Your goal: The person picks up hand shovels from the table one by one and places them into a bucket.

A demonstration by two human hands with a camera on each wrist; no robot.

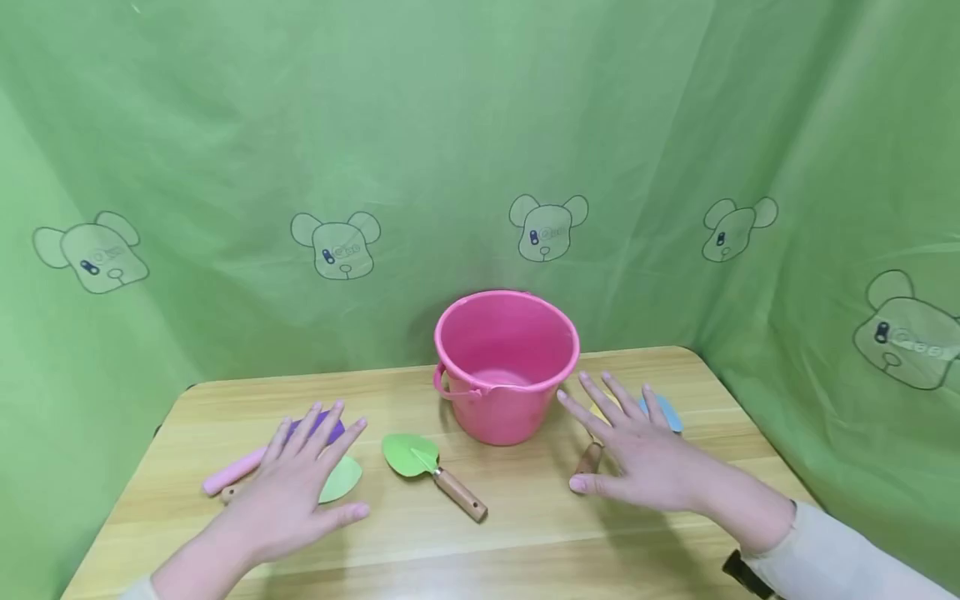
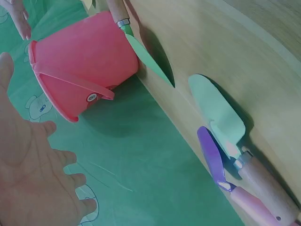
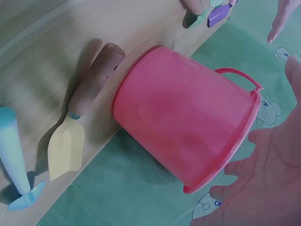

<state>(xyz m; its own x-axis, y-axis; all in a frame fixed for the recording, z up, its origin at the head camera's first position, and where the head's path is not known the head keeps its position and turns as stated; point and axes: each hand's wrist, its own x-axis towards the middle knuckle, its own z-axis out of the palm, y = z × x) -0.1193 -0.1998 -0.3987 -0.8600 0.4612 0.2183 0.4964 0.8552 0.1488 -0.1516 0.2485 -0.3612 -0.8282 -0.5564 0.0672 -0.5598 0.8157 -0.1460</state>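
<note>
My left hand (image 1: pixel 296 492) is held over the left of the table, fingers spread and holding nothing. Beneath it lie a pale green trowel (image 2: pixel 218 106) with a wooden handle and a purple toy shovel (image 2: pixel 212 155) with a pink handle, both partly hidden in the head view. My right hand (image 1: pixel 648 458), also spread, hovers over a yellow trowel (image 3: pixel 67 148) with a wooden handle and a blue toy tool (image 3: pixel 16 160). Between the hands lies a bright green trowel (image 1: pixel 411 456), its wooden handle toward me. Behind it stands a pink bucket (image 1: pixel 502 408), upright, its handle lowered.
The wooden table (image 1: pixel 420 567) has a green curtain (image 1: pixel 450 125) printed with mouse-like faces behind it and along both sides. The bucket stands near the table's back edge. A dark strap (image 1: pixel 746 575) shows at the right sleeve.
</note>
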